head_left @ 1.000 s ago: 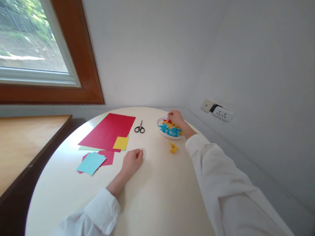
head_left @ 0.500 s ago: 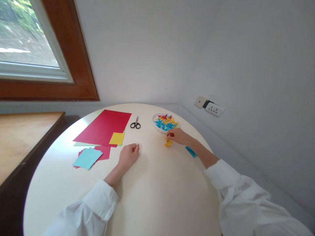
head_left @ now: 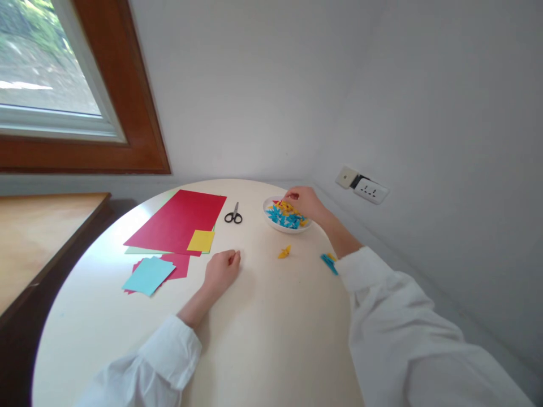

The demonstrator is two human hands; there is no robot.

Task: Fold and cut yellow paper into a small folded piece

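My left hand (head_left: pixel 222 270) rests loosely clenched while my right hand (head_left: pixel 306 202), whose grip I cannot tell, bends over the white plate (head_left: pixel 281 228), where reaching too low could sweep out origami cranes (head_left: pixel 286 217)

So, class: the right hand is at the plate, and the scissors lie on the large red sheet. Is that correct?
Not quite: the head view shows the scissors on the table, beside the large red sheet. The right hand is at the plate.
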